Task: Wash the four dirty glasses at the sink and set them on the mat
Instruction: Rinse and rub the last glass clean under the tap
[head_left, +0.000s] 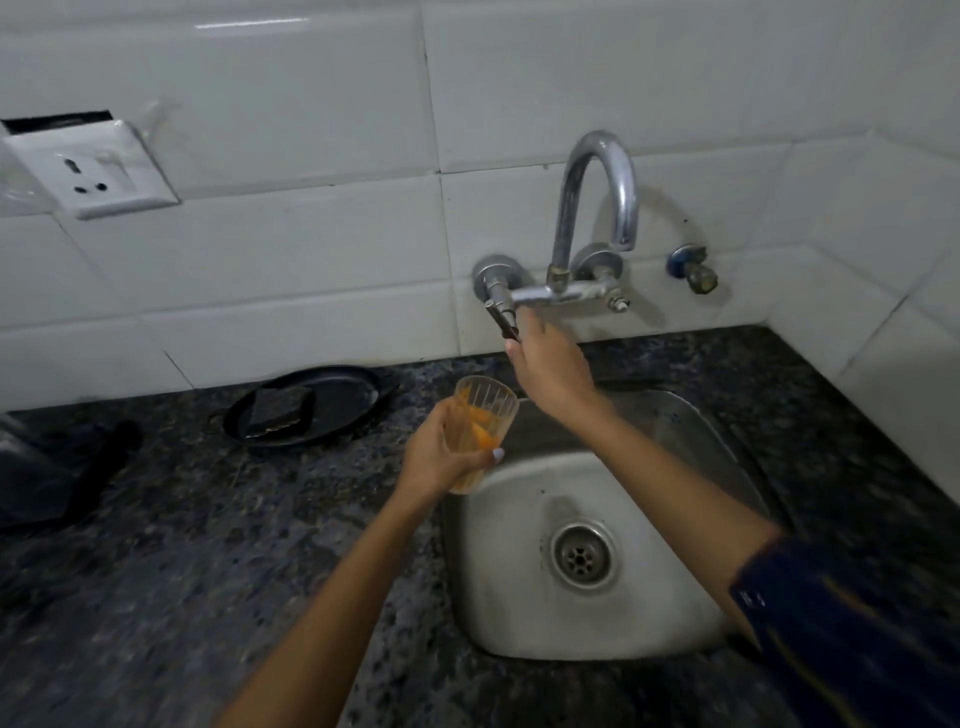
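The steel sink (524, 613) is set in the dark tabletop (156, 597), with the gooseneck spout (602, 171) dry above it and well to the right of the ribbed glass (485, 431). That orange-stained glass stands near upright over the sink's left rim, the left hand (441, 457) wrapped around its lower half. The right hand (550, 364) is nearer the tap, its fingers (524, 332) loosely curled at the left lever handle (503, 321); a firm grip I cannot tell.

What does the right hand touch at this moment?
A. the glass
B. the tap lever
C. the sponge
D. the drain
B: the right hand reaches up to the tap lever on the wall, while the left hand holds the glass at the sink edge.
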